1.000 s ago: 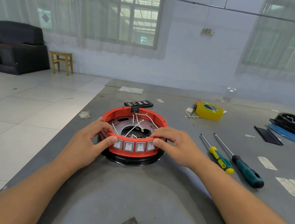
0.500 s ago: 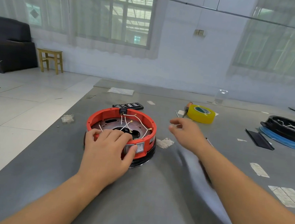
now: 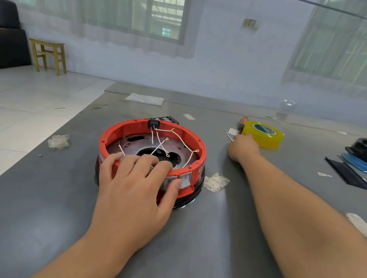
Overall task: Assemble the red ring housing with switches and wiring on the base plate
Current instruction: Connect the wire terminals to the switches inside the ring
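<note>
While the left hand [image 3: 135, 183] alone pinned the red ring housing [image 3: 151, 155] down, the risk was plain: with only one hand on it, a nudge could have shifted the ring off its seat on the black base plate [image 3: 190, 201], which showed only as a dark rim under the red. The loose white wires [image 3: 161, 144] with their ring terminals stood up inside the housing, and those fingers [image 3: 145, 160] hooked over the near rim sat right among them, so a snagged lead looked possible. The thumb lay against the front face just beside the rocker switches [image 3: 184, 180]; a careless press might have tipped one.

The housing sat on the grey tabletop [image 3: 222, 247], towards its left side, near the person. The left hand was draped over the near wall, fingers curled over the edge, gripping it. The right hand [image 3: 242, 147] was stretched well away, down by the yellow tape roll [image 3: 262, 134] and small metal bits [image 3: 229, 135] on the tabletop. Its fingers were hidden behind the knuckles, so whether it had pinched anything, I could not tell.
</note>
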`<state>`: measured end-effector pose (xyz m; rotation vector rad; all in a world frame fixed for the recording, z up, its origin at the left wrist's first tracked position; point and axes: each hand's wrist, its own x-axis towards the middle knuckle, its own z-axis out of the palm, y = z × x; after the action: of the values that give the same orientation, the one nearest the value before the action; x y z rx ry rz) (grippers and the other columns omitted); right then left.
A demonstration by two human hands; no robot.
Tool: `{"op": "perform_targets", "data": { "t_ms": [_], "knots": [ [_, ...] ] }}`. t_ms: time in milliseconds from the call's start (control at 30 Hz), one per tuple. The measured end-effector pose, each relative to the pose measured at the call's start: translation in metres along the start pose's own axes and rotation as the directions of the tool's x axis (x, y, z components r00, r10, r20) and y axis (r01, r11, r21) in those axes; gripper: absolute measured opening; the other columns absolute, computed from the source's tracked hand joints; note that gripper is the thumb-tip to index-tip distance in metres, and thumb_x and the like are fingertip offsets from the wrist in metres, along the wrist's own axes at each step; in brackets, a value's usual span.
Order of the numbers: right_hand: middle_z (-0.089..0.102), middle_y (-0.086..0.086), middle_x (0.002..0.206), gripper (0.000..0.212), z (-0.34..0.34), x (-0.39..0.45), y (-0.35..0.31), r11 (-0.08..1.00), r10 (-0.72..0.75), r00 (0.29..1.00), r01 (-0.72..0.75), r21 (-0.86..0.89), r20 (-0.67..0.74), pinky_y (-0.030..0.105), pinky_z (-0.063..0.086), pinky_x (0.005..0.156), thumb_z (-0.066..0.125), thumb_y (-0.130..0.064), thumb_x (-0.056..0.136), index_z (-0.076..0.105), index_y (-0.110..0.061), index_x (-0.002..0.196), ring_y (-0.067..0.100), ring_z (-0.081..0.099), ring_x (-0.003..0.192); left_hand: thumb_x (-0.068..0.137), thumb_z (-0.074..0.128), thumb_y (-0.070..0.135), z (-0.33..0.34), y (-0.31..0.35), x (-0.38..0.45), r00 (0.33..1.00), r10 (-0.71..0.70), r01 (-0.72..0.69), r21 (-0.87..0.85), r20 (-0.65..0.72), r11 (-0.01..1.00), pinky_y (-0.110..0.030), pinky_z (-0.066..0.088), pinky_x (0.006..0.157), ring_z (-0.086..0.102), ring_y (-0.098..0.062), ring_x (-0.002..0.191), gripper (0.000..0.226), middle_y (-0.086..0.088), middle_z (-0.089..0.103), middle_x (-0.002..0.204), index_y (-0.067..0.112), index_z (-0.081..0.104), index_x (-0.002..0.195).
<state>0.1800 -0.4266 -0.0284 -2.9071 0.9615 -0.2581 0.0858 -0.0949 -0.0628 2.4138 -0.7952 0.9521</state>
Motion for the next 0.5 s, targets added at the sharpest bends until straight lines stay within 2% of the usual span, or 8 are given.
{"op": "perform_targets", "data": {
  "t_ms": [100, 333, 500],
  "knots": [
    [0.044, 0.017, 0.146, 0.039, 0.006, 0.008, -0.003, 0.999, 0.051, 0.998, -0.051, -0.004, -0.042, 0.043, 0.047, 0.102, 0.048, -0.019, 0.105, 0.054, -0.007, 0.141, 0.039, 0.053, 0.129, 0.098, 0.048, 0.051, -0.001, 0.000, -0.001, 1.000, -0.013, 0.014, -0.024, 0.007, 1.000, -0.048, 0.029, 0.109, 0.060, -0.024, 0.105, 0.035, 0.009, 0.067, 0.107, 0.030, 0.071, 0.111],
    [0.057, 0.019, 0.132, 0.037, 0.010, -0.001, -0.013, 0.998, 0.044, 0.984, -0.050, -0.035, -0.171, 0.045, 0.052, 0.088, 0.049, 0.000, 0.097, 0.059, -0.001, 0.133, 0.040, 0.059, 0.122, 0.098, 0.046, 0.053, -0.005, 0.002, 0.001, 0.999, -0.022, 0.024, -0.051, 0.043, 0.998, -0.048, 0.028, 0.110, 0.060, -0.023, 0.107, 0.037, 0.010, 0.068, 0.108, 0.030, 0.072, 0.113],
    [0.062, 0.018, 0.130, 0.034, -0.002, -0.025, -0.022, 0.998, 0.062, 0.995, -0.060, 0.037, -0.073, 0.042, 0.054, 0.089, 0.051, -0.008, 0.098, 0.060, -0.005, 0.130, 0.038, 0.062, 0.119, 0.098, 0.047, 0.053, -0.008, 0.002, 0.000, 0.999, -0.016, 0.018, -0.044, 0.044, 0.999, -0.047, 0.028, 0.109, 0.060, -0.024, 0.107, 0.036, 0.010, 0.068, 0.109, 0.030, 0.071, 0.112]
  ]
}}
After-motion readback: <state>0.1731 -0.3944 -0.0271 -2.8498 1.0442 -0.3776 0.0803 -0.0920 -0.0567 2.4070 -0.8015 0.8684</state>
